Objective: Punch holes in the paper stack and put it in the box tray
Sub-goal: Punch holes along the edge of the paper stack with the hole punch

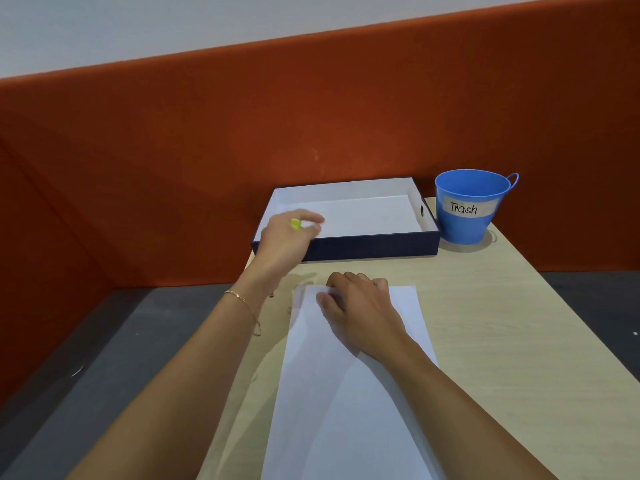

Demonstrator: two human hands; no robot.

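Your paper stack point(346, 410) lay lengthwise on the pale table point(519, 341), running from 6 o'clock up to the centre of view. That put its far short edge closest to the box tray point(374, 245) at 12 o'clock.

Your right hand point(356, 306) sat on that far edge, fingers bent over it and thumb on the top sheet. By my reading this grip kept the sheets squared and pinned so they could not fan or slide.

Your left hand point(289, 237) hovered at 11 o'clock from the right, over the tray's near left corner. It pinched a small yellow-green object point(295, 223) between thumb and fingertips. This may have been a small punch, but it was too little and blurred to tell.

I could see no holes in the paper, so I judged the punching not done and the stack yet to go in the tray.

The blue bucket point(467, 220) marked "Trash" stood at 1 o'clock, touching or just beside the tray's right wall, probably there for the punched scraps.
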